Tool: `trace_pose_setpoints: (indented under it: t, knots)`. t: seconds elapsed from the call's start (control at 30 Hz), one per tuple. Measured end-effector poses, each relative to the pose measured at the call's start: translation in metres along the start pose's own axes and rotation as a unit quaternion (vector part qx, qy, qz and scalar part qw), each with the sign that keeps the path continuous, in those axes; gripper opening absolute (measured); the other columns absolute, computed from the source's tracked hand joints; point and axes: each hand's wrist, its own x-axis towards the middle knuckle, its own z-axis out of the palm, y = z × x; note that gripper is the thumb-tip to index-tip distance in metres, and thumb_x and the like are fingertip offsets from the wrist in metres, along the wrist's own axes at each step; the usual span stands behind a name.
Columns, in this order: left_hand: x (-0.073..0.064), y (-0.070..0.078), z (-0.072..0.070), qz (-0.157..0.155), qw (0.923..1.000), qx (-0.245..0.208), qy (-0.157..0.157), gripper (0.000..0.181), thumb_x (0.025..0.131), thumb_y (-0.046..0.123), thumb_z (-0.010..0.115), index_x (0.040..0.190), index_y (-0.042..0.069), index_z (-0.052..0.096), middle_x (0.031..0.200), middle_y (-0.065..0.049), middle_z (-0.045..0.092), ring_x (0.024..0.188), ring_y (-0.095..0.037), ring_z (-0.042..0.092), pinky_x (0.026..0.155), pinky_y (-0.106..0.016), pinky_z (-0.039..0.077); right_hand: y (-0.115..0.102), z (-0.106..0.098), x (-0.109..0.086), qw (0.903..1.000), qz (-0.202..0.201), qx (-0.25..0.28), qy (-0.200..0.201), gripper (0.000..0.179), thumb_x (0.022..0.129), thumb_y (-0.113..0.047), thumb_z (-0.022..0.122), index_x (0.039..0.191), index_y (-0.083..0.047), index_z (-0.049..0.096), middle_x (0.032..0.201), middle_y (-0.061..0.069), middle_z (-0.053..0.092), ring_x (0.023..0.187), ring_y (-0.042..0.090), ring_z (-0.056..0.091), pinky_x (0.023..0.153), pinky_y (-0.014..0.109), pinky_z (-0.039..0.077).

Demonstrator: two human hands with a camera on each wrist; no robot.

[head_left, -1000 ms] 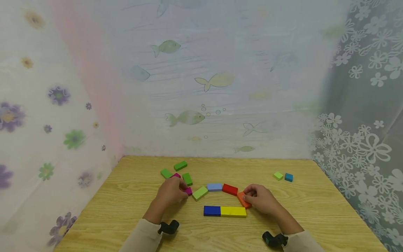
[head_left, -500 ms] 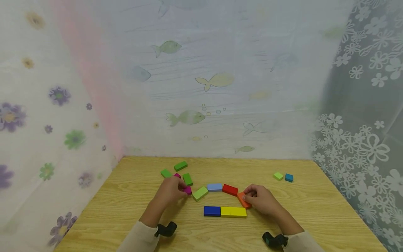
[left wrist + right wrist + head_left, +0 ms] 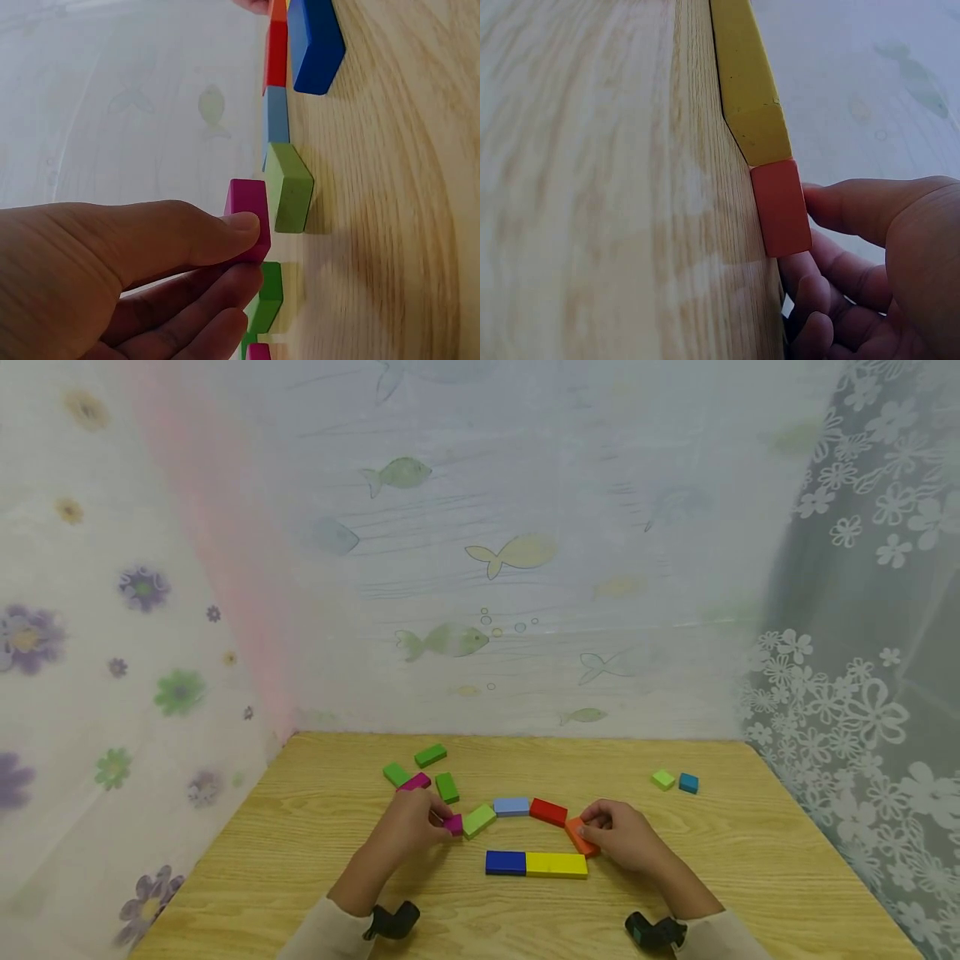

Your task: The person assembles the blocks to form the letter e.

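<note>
My left hand pinches a magenta block between thumb and fingers, its end right by a light green block. From there a light blue block and a red block continue an arch to an orange block. My right hand holds that orange block at its outer side, thumb on one face and fingers along the other. Below the arch, a dark blue block and a yellow block lie end to end in a straight row.
Behind my left hand lie a second magenta block and several green blocks. A small lime block and a small blue block sit at the back right of the wooden table. Printed curtains surround it.
My left hand has shifted slightly right and nearer with the magenta block, bringing it close to the light green one. More of the second magenta block shows. My right hand has stayed put.
</note>
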Motion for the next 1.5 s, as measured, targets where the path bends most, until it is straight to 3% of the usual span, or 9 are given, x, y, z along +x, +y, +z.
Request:
trace_pose_setpoints:
  t: [0.2,0.47,0.83,1.13,1.5]
  knots:
    - [-0.003,0.003,0.003,0.0,0.9999,0.006,-0.012,0.016,0.081,0.008,0.088,0.096,0.007,0.081,0.09,-0.001,0.076,0.081,-0.011,0.07,0.07,-0.03,0.059,0.0,0.0,0.0,1.0,0.003,-0.001,0.0,0.018,0.095,-0.016,0.075,0.11,-0.007,0.07,0.093,0.003,0.065,0.082,0.018,0.056,0.07,0.03,0.049]
    - [-0.007,0.009,0.005,0.015,0.999,-0.017,-0.037,0.018,0.08,0.009,0.089,0.096,0.005,0.081,0.086,-0.001,0.076,0.079,-0.011,0.07,0.065,-0.026,0.057,0.0,0.001,0.001,1.0,0.002,0.0,0.0,0.019,0.095,-0.016,0.075,0.11,-0.006,0.07,0.094,0.003,0.064,0.083,0.019,0.056,0.071,0.031,0.049]
    - [-0.01,0.014,0.014,0.039,0.9979,0.013,-0.05,0.019,0.075,0.004,0.089,0.092,0.007,0.082,0.084,0.002,0.076,0.074,-0.005,0.067,0.066,-0.025,0.057,0.001,0.0,0.001,1.0,0.004,-0.003,0.004,0.018,0.096,-0.016,0.074,0.11,-0.007,0.07,0.095,0.004,0.065,0.084,0.018,0.057,0.073,0.031,0.049]
    - [-0.012,0.015,0.018,0.052,0.997,0.013,-0.057,0.019,0.074,0.003,0.088,0.091,0.008,0.082,0.085,0.001,0.076,0.074,-0.003,0.066,0.065,-0.024,0.056,0.001,0.0,0.001,1.0,0.002,-0.001,0.002,0.021,0.095,-0.017,0.075,0.112,-0.006,0.069,0.097,0.003,0.065,0.085,0.018,0.057,0.073,0.032,0.049]
    - [-0.013,0.017,0.019,0.04,0.9967,0.002,-0.071,0.019,0.075,0.004,0.089,0.093,0.009,0.082,0.088,0.001,0.077,0.076,-0.005,0.069,0.066,-0.026,0.058,0.003,0.0,0.002,1.0,0.007,-0.002,0.003,0.022,0.095,-0.019,0.076,0.112,-0.007,0.07,0.096,0.003,0.065,0.085,0.018,0.057,0.073,0.032,0.049]
